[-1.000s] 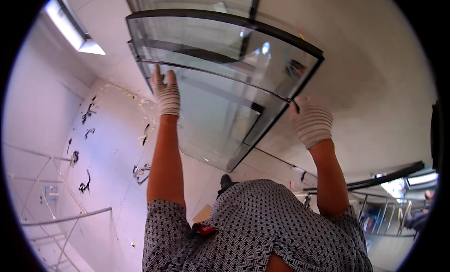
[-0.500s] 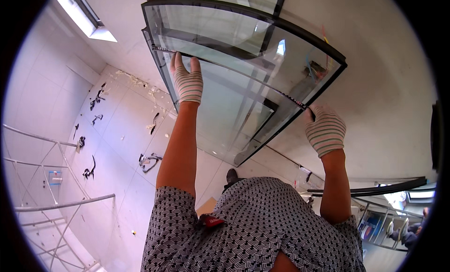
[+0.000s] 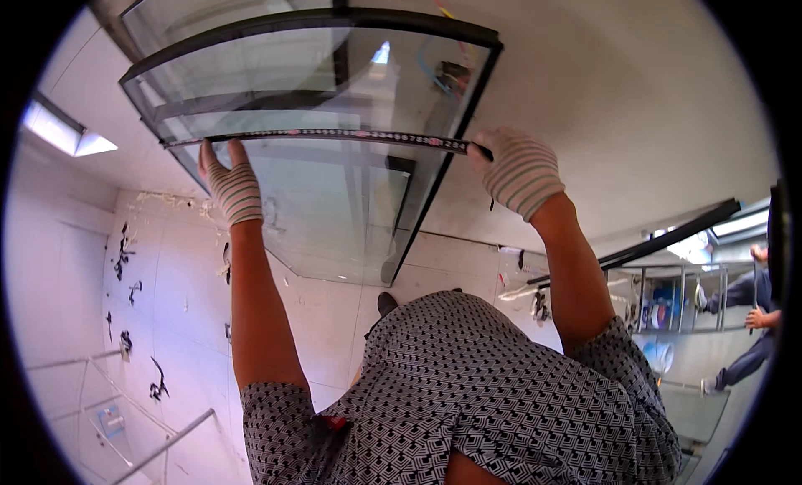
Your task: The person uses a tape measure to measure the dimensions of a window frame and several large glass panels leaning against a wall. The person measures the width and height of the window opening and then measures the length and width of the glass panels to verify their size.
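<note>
A dark measuring tape [image 3: 363, 135] with pale and red markings is stretched across a framed glass panel [image 3: 317, 197]. The panel stands in front of me, its top edge curved and its rim black. At the tape's left end my left hand [image 3: 231, 187], in a striped knit glove, has its fingertips up against the strip near the panel's left edge. Just beyond the right edge, my right hand [image 3: 520, 169], gloved alike, is closed round the tape's other end. The right fingers partly hide a black piece there.
Another framed pane [image 3: 234, 13] is behind the panel. Black scraps [image 3: 157, 380] litter the tiled floor on the left, near a metal tube frame [image 3: 171, 439]. To the right are long black strips [image 3: 677, 234], and a person in dark trousers [image 3: 743, 364] stands at the far right.
My view has swung right, so the panel and both hands sit further left. The tape now shows its marked face and runs more level. Another person has come more into view on the right.
</note>
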Demonstrator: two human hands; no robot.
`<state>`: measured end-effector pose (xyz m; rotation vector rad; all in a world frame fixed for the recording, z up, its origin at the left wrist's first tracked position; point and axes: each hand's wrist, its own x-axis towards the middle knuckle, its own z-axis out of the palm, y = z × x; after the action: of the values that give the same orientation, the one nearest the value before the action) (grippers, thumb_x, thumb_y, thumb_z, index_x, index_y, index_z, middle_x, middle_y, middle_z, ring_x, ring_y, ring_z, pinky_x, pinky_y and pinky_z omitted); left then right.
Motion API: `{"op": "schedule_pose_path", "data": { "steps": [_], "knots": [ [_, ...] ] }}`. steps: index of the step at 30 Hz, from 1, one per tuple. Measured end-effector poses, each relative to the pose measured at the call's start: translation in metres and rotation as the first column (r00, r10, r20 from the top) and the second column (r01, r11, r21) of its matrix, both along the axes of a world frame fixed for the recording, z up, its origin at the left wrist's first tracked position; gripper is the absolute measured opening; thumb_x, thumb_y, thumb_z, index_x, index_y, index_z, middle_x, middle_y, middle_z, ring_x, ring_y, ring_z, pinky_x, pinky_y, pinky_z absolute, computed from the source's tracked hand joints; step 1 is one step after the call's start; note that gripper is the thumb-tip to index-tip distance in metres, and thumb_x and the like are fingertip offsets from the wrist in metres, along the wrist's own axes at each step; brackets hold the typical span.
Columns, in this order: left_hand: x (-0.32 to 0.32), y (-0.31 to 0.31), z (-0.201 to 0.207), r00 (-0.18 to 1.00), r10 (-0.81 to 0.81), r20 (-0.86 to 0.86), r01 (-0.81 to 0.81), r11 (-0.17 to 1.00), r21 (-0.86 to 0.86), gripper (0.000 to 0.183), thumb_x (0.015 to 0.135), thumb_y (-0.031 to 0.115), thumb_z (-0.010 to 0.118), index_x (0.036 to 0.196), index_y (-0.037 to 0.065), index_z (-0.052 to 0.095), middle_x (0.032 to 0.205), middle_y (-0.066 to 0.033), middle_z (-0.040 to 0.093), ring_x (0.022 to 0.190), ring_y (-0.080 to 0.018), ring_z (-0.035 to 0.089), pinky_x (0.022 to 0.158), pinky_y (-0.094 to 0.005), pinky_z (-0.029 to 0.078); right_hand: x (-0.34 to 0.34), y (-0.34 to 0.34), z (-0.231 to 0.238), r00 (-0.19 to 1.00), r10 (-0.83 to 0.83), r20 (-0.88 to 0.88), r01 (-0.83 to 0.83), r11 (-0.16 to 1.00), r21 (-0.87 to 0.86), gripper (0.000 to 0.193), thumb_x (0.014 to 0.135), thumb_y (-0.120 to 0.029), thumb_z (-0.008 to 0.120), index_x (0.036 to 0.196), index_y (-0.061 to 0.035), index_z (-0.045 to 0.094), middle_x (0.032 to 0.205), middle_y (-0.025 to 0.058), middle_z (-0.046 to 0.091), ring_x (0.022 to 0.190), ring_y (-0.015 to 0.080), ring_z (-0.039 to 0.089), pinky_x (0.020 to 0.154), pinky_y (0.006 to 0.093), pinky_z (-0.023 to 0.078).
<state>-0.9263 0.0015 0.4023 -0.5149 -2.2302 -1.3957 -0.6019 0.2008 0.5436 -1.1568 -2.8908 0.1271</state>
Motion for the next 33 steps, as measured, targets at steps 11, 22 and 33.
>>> {"op": "schedule_pose_path", "data": {
  "steps": [11,22,33],
  "knots": [
    [0.008,0.004,0.013,0.976,-0.061,0.21,0.052,0.998,0.046,0.062,0.093,0.034,0.062,0.142,0.003,0.041,0.144,-0.016,0.037,0.126,-0.0286,0.047,0.104,-0.0362,0.039,0.007,0.005,0.002,1.0,0.0,-0.004,-0.001,0.999,-0.038,0.026,0.093,-0.031,0.052,0.097,-0.0113,0.069,0.076,0.0102,0.065,0.073,0.0301,0.063,0.069,0.0401,0.05],
    [-0.001,-0.005,0.009,0.974,-0.024,0.223,0.01,0.998,0.066,0.059,0.092,0.031,0.065,0.14,0.002,0.045,0.141,-0.0132,0.041,0.125,-0.0247,0.047,0.106,-0.0347,0.038,0.0,0.007,-0.003,0.998,0.054,-0.042,-0.056,0.996,-0.07,0.027,0.093,-0.03,0.051,0.096,-0.0101,0.069,0.077,0.0112,0.067,0.074,0.0314,0.064,0.069,0.0416,0.051],
    [0.005,0.002,0.01,0.964,-0.073,0.256,0.042,0.991,0.125,0.059,0.092,0.03,0.066,0.141,0.003,0.045,0.142,-0.0147,0.041,0.128,-0.0254,0.046,0.107,-0.0349,0.038,0.006,0.012,-0.008,0.997,0.066,-0.04,-0.068,0.997,-0.045,0.027,0.093,-0.03,0.051,0.097,-0.0099,0.069,0.08,0.0116,0.068,0.077,0.0321,0.065,0.07,0.0411,0.052]
  ]
}}
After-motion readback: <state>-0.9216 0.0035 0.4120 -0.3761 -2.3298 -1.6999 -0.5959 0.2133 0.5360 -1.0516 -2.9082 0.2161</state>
